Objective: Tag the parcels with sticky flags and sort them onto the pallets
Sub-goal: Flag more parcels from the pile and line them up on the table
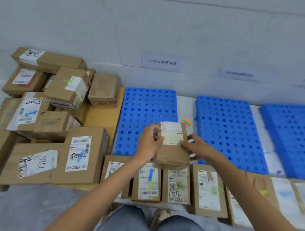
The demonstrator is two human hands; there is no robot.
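A parcel (172,150) is held at frame centre, over the near edge of the left pallet (145,106). Its left edge is gripped by the left hand (149,143) and its right edge is pinched by the right hand (198,148). Flags (186,122) lie between this pallet and the middle pallet (224,123). Boxes (46,109) are piled at the left.

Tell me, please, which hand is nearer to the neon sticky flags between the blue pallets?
Right. The right hand grips the parcel by its right edge, just below the sticky flags; the left hand holds its left edge, farther away.
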